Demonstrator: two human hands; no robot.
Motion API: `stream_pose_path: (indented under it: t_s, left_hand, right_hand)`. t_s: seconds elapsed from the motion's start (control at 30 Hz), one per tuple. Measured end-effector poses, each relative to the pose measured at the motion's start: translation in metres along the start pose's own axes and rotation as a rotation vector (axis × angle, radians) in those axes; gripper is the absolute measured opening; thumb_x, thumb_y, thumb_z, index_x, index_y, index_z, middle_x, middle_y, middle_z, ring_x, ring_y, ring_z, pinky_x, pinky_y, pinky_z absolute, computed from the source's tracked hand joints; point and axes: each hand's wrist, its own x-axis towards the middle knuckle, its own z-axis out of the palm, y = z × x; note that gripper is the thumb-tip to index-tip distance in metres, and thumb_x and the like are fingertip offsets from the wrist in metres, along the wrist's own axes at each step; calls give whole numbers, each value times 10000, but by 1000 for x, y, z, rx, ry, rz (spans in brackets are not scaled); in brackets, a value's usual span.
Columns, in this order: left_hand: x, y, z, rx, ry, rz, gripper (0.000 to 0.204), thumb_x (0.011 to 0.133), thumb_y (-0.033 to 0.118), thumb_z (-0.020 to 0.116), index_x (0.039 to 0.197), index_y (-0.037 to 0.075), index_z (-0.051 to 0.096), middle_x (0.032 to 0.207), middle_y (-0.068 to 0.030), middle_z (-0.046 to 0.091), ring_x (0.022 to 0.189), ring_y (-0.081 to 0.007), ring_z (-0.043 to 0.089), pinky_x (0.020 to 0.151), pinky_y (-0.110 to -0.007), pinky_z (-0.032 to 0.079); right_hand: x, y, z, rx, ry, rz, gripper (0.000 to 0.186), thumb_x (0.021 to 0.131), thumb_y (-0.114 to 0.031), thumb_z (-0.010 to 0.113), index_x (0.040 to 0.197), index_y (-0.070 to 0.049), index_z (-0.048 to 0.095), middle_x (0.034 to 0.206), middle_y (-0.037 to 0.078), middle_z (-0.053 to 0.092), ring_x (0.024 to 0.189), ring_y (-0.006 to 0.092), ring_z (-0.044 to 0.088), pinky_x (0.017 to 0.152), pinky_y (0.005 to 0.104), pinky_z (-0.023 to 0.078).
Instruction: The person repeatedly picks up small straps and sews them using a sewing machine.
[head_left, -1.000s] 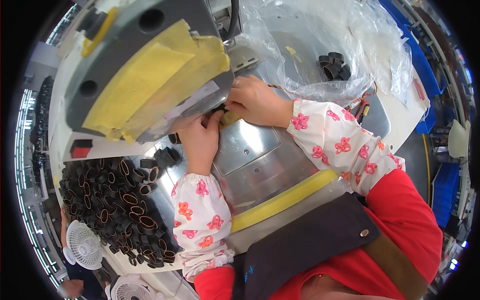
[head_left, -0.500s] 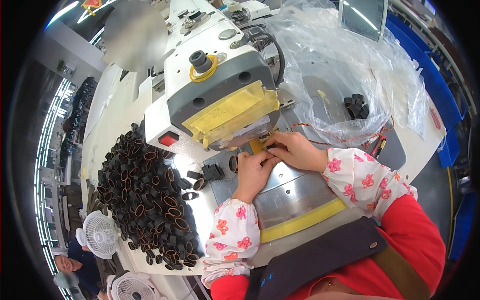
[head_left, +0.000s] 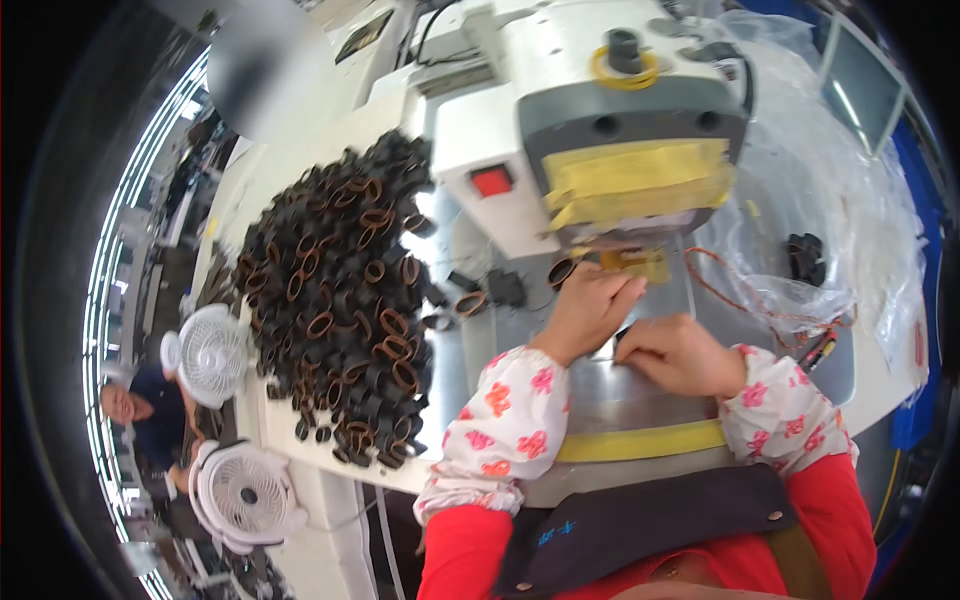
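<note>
My left hand (head_left: 595, 308) is beside the sewing-machine-like head, its thumb apart from the fingers and nothing visible in it. Its fingertips are close to a black band loop (head_left: 561, 273) lying left of the machine's working point. Lower and to the right, my right hand (head_left: 682, 355) pinches a small black piece (head_left: 622, 335), mostly hidden by the fingers, above the shiny metal plate (head_left: 600, 385). The machine head (head_left: 635, 120) carries yellow tape on its front. A yellowish piece (head_left: 650, 265) sits under it.
A large heap of black band loops (head_left: 335, 310) with brownish edges covers the table on the left. A few loose loops (head_left: 470, 303) lie between heap and machine. Clear plastic sheeting (head_left: 780, 130), an orange cord (head_left: 715, 262) and a black bundle (head_left: 805, 258) are right. Two white fans (head_left: 245, 495) stand beyond.
My hands, together under the machine head before, have come apart. The left has moved toward the loop beside the machine; the right has drawn back toward me. The whole view has turned.
</note>
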Motion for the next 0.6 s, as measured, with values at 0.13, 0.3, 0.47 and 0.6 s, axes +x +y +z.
stream_pose_path:
  t_s: [0.13, 0.3, 0.47, 0.6]
  left_hand:
    - [-26, -4, -13, 432, 89, -133, 128, 852, 193, 536, 830, 100, 621, 642, -68, 594, 592, -245, 557, 736, -342, 359]
    - [-16, 1, 3, 181, 155, -49, 182, 804, 143, 602, 981, 107, 623, 599, -64, 572, 570, -240, 538, 718, -333, 363]
    - [-17, 3, -4, 51, 46, -374, 283, 771, 207, 650, 1047, 153, 624, 556, -26, 541, 554, -182, 495, 715, -299, 337]
    - [-5, 0, -4, 173, 127, -339, 220, 769, 183, 665, 961, 79, 642, 507, -33, 509, 474, -153, 432, 581, -287, 324]
  right_hand:
    - [17, 3, -13, 8, -9, 199, 166, 710, 13, 596, 871, -23, 608, 725, 140, 619, 618, 285, 612, 558, 331, 483]
    - [19, 50, -21, -164, 190, 2, 191, 723, -15, 620, 913, -5, 620, 808, 161, 621, 685, 330, 604, 612, 367, 486]
    - [20, 55, -21, -181, 283, -32, 61, 725, -9, 630, 774, 23, 611, 820, 149, 571, 730, 322, 583, 640, 362, 470]
    - [27, 59, -18, -160, 357, -19, 46, 725, 2, 615, 757, 30, 600, 835, 154, 554, 738, 317, 581, 638, 354, 468]
